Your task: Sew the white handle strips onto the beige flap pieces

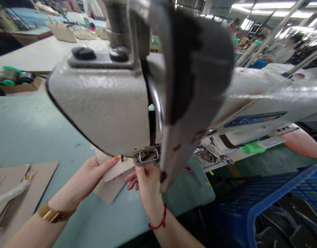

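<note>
The table (pixel 26 131), pale blue-green, carries the work. Above it stands the sewing machine (pixel 101 103), whose head hides the stitching point and part of both hands. A blue basket (pixel 256 206) with dark pieces inside stands at the right. At the left of the table lie flat beige panels (pixel 48 175) with gold-coloured fittings.

The left hand (pixel 93 168) is clamped on the beige piece (pixel 110 170): thumb flat on its upper face, fingertips just showing beneath its lower edge. The right hand (pixel 150 181) is under the machine head, fingers curled near the right end of the piece; whether it grips cannot be told, as the contact is hidden.

The beige piece lies at the front of the machine head, above the table, its right end out of sight. A second beige layer (pixel 110 191) shows below it; whether the two are joined cannot be determined. A small metal fitting (pixel 124 158) sits on the upper face, just beside the left thumb.

Assessment of handling: the piece appears light, thin and leather-like, stiff enough to hold its outline yet likely to bend under pressure. Breakage is improbable; scratching or creasing is the likelier fault. The smooth face may slide under a loose thumb. The recommended hold is a flat pinch at the left edge, clear of the fitting, with the lower layer supported from beneath.
</note>
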Tool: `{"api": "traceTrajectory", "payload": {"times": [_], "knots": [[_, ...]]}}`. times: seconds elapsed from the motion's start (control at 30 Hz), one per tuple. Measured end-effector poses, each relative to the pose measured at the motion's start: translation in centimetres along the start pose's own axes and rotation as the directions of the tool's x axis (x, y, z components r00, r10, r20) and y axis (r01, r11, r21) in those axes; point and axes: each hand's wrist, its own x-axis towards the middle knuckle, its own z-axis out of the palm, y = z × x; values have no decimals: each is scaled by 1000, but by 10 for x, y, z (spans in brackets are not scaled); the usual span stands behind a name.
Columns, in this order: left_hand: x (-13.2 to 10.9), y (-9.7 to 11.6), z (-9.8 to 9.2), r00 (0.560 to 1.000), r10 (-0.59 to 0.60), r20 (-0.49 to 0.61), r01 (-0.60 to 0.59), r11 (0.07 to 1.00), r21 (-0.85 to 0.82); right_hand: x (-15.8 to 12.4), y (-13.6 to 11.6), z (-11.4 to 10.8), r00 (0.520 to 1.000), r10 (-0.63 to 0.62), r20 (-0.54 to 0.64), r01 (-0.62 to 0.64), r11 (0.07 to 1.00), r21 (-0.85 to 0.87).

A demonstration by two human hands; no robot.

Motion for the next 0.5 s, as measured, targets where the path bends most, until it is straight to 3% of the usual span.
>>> {"api": "traceTrajectory", "payload": {"times": [0.23, 0.4, 0.5], "knots": [[-10, -23, 8, 989, 74, -128, -79, 996, -40, -4, -17, -2, 997, 72, -8, -73, 996, -48], [-24, -51, 27, 939, 147, -311, -185, 978, -96, -3, -15, -10, 997, 80, 21, -80, 996, -35], [-36, -64, 45, 904, 131, -407, -187, 977, -101, -3, -16, -18, 998, 45, 45, -41, 996, -77]]}}
